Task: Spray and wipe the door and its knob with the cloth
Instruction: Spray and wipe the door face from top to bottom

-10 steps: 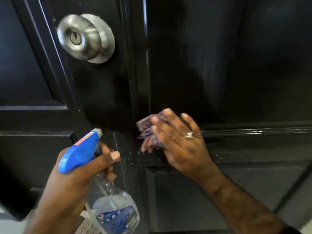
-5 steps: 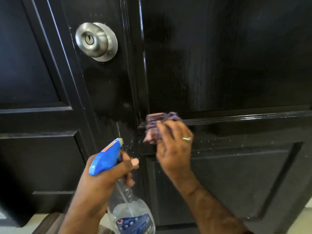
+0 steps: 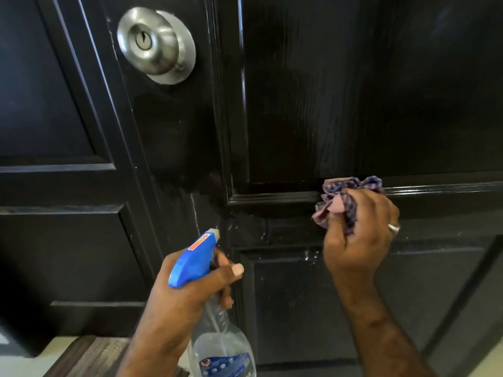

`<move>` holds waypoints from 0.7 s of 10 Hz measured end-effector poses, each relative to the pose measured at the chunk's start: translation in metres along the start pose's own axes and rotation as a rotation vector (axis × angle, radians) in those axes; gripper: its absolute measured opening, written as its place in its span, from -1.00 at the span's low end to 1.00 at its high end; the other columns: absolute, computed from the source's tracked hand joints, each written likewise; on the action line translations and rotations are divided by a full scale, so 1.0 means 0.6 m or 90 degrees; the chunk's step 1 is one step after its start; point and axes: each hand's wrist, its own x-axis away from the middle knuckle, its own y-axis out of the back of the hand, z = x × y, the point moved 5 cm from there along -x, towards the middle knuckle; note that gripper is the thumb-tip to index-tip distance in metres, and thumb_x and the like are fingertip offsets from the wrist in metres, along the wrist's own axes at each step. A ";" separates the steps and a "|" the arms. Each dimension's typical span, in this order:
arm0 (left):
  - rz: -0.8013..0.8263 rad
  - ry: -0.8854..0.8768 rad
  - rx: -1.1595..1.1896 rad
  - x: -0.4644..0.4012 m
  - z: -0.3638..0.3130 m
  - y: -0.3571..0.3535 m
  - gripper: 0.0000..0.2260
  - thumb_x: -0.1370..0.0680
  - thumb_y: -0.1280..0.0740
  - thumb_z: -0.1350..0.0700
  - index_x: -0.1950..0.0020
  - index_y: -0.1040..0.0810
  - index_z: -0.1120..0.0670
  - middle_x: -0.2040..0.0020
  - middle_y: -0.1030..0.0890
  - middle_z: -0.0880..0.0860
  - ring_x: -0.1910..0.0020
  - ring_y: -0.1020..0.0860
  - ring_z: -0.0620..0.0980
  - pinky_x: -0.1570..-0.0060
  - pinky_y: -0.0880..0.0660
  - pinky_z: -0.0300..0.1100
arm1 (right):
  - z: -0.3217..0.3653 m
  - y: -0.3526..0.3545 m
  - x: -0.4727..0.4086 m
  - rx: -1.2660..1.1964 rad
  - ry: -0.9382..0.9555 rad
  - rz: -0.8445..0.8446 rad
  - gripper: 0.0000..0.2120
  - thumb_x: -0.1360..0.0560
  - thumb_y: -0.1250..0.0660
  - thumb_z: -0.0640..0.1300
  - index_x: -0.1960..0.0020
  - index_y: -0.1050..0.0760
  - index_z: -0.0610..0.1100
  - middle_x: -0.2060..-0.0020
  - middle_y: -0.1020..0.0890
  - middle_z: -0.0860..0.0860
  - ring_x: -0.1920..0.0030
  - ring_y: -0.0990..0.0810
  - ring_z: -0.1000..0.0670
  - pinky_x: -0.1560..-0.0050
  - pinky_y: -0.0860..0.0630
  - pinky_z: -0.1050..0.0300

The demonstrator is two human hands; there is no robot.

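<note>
A glossy black panelled door point(image 3: 313, 91) fills the view, with a strip of pale floor point(image 3: 24, 360) at the lower left. The steel knob point(image 3: 152, 42) sits high on the left, keyhole facing out. The right hand point(image 3: 356, 235) clutches a bunched purple cloth point(image 3: 343, 197) against the ledge between the upper and lower panels, well right of the knob. The left hand point(image 3: 187, 292) is wrapped round the neck of a clear spray bottle point(image 3: 217, 336), its blue nozzle point(image 3: 194, 258) aimed at the door, where droplets point(image 3: 310, 254) cling below the ledge
</note>
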 end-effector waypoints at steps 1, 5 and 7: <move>-0.002 0.000 0.009 -0.004 0.007 0.002 -0.72 -0.27 -0.64 0.11 0.15 -0.65 0.19 0.24 -0.57 0.27 0.42 -0.52 0.22 0.28 -0.57 0.07 | 0.079 -0.037 0.028 -0.064 0.048 0.018 -0.69 -0.57 -0.39 -0.08 -0.20 -0.67 -0.26 -0.18 -0.65 -0.17 -0.28 -0.56 -0.26 -0.31 -0.47 -0.23; -0.047 -0.025 0.029 -0.017 0.007 0.042 -0.76 -0.23 -0.65 0.15 0.23 -0.65 0.14 0.28 -0.51 0.25 0.46 -0.48 0.14 0.37 -0.52 -0.02 | 0.161 -0.095 0.085 -0.162 0.325 0.183 -0.70 -0.51 -0.43 -0.22 -0.23 -0.75 -0.12 -0.18 -0.73 -0.02 -0.30 -0.62 -0.12 -0.31 -0.49 -0.20; -0.067 0.003 -0.045 -0.030 0.052 0.091 -0.85 -0.52 -0.57 0.19 0.05 -0.64 0.20 0.16 -0.64 0.34 0.30 -0.61 0.27 0.14 -0.60 0.22 | 0.235 -0.133 0.022 -0.180 0.248 0.089 -0.70 -0.53 -0.46 -0.24 -0.26 -0.73 -0.18 -0.16 -0.74 -0.07 -0.16 -0.66 -0.15 -0.18 -0.52 -0.13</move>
